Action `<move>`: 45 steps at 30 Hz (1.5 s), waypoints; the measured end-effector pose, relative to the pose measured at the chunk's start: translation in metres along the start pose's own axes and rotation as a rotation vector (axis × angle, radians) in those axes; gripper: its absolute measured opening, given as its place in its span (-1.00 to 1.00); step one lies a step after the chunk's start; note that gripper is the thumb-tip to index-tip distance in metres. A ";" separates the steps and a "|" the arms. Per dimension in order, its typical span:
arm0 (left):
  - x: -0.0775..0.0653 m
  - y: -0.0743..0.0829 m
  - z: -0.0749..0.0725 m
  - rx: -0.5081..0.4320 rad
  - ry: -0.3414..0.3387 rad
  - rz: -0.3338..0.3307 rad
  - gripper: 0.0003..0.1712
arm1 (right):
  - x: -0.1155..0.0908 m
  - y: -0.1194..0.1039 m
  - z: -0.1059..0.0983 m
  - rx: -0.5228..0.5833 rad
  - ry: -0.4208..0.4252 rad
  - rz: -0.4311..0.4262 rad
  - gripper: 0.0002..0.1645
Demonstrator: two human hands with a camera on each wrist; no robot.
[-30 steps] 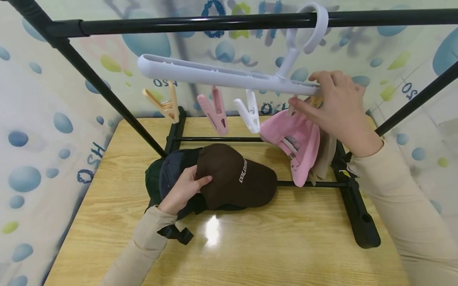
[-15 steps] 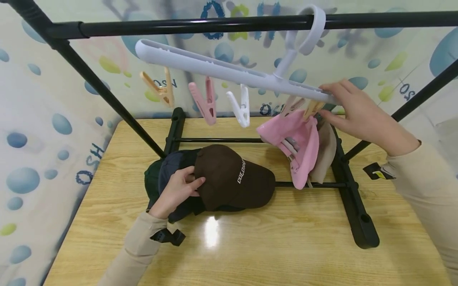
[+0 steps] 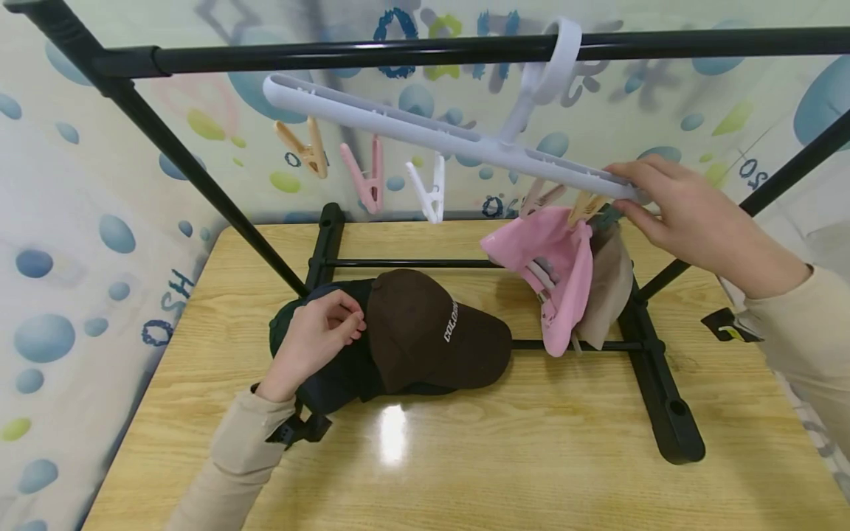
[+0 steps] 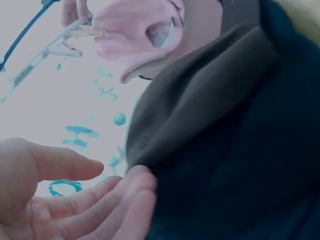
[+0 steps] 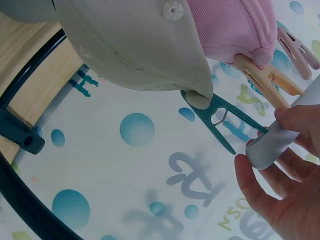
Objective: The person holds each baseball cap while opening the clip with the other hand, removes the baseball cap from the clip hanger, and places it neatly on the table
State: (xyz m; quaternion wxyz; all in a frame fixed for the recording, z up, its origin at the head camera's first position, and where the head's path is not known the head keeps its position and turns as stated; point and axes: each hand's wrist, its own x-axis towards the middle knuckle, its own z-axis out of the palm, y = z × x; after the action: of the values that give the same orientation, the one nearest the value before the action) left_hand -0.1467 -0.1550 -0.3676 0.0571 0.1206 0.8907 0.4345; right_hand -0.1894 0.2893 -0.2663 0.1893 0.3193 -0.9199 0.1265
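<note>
In the head view my right hand (image 3: 704,221) grips the right end of a pale lilac clothes hanger (image 3: 458,140), hooked over the black bar and tilted down to the right. In the right wrist view a dark green clothespin (image 5: 220,117) by that end pinches a beige cap (image 5: 135,45). Beside it an orange clothespin (image 5: 265,80) holds a pink cap (image 5: 230,30). My left hand (image 3: 315,335) hovers over a pile of caps, its fingertips right at the back edge of a brown cap (image 3: 425,332); in the left wrist view its thumb and fingers are apart.
A black rack frames the hanger, its top bar (image 3: 345,55) across the view and its feet (image 3: 664,398) on the wooden table (image 3: 465,464). Loose clothespins hang to the left: orange (image 3: 305,147), pink (image 3: 365,177) and white (image 3: 428,190). Dark caps (image 3: 339,380) lie under the brown one.
My right hand moved from the clothespins outward to the hanger's end, which dipped to the right. My left hand let go of the brown cap and drew back left.
</note>
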 end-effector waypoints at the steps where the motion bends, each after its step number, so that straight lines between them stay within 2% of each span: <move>1: 0.001 0.003 -0.001 0.019 0.014 0.019 -0.95 | 0.000 0.000 -0.002 -0.009 0.002 -0.006 -0.43; 5: 0.005 0.015 -0.004 0.056 0.035 0.075 -0.95 | 0.000 -0.002 -0.010 -0.063 0.006 -0.030 -0.43; 9: 0.010 0.024 0.000 0.073 0.026 0.118 -0.95 | -0.001 -0.004 -0.018 -0.118 -0.010 -0.025 -0.40; 14: 0.020 0.032 0.009 0.090 -0.010 0.172 -0.96 | -0.002 -0.006 -0.026 -0.159 -0.026 -0.009 -0.40; 24: 0.039 0.057 0.028 0.109 -0.080 0.284 -0.96 | -0.002 -0.006 -0.036 -0.180 -0.027 -0.093 -0.40; 33: 0.053 0.082 0.052 0.043 -0.160 0.411 -0.88 | -0.002 -0.010 -0.039 -0.175 -0.038 -0.145 -0.46; 39: 0.061 0.101 0.068 0.035 -0.257 0.413 -0.71 | -0.002 -0.014 -0.040 -0.164 -0.041 -0.158 -0.47; 45: 0.071 0.120 0.084 0.090 -0.320 0.426 -0.57 | -0.001 -0.017 -0.040 -0.169 -0.053 -0.158 -0.46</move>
State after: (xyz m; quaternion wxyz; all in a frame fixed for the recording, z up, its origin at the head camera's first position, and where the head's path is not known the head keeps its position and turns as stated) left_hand -0.1777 -0.0013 -0.3241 0.0988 0.3747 0.8435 0.3720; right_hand -0.1671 0.2917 -0.2288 0.2006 0.3770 -0.9039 0.0247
